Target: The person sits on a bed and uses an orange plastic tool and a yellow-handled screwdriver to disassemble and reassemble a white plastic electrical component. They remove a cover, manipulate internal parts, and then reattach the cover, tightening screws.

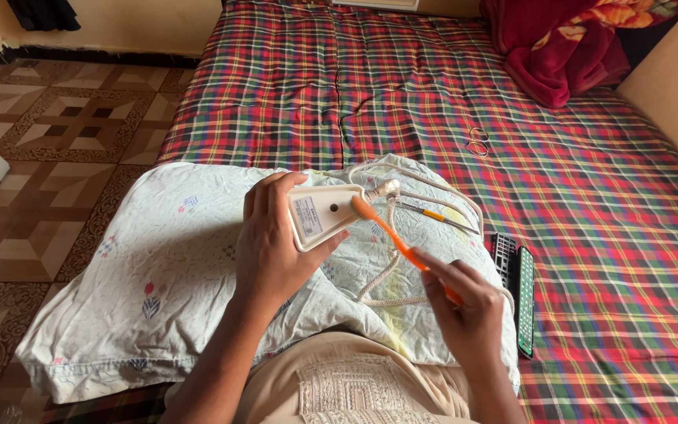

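The left hand [272, 247] grips a cream triangular plastic iron base [319, 214] above the floral pillow [158, 275]; the right hand [468, 310] clasps an orange toothbrush [390, 234], bristles touching its back; brushing looks underway, unfinished.

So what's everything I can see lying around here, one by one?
Iron: one, cream, back end up, in the left hand over the pillow.
Toothbrush: one, orange, bristle end against the iron, in the right hand.
Cord: one, whitish braided, looping from the iron across the pillow.
Screwdriver: one, yellow handle, on the pillow beside the cord.
Pillow: one, white with small flowers, on the bed's near edge.
Remotes: two, dark, side by side right of the pillow.
Bedsheet: one, red-green plaid, covering the bed.
Blanket: one, red, bunched at the far right corner.
Floor: patterned brown tiles, left.
Left hand: grips the iron.
Right hand: holds the toothbrush.
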